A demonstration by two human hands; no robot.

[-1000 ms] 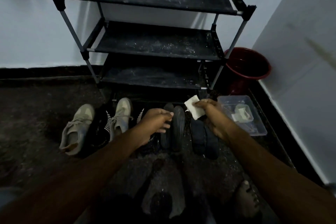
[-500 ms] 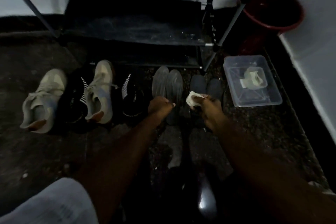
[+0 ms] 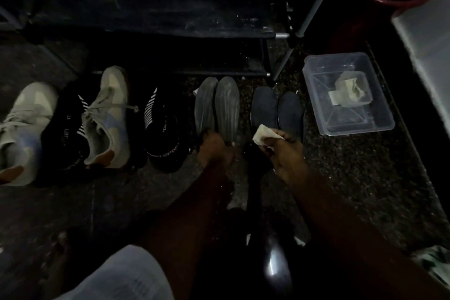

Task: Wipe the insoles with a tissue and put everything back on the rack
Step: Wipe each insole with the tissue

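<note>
the clear rectangular plastic box is shining glossy, the crumpled white paper tissue is looking soft, the grey oval insoles are looking matt.

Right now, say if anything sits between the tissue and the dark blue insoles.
Nothing visible. The right hand pinches the tissue over the dark blue insoles' heel end; the left hand holds the grey insoles.

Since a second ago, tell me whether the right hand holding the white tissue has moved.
Yes. The right hand with the white tissue has drawn back toward the person, from the toe ends of the dark blue insoles to their heel ends.
</note>
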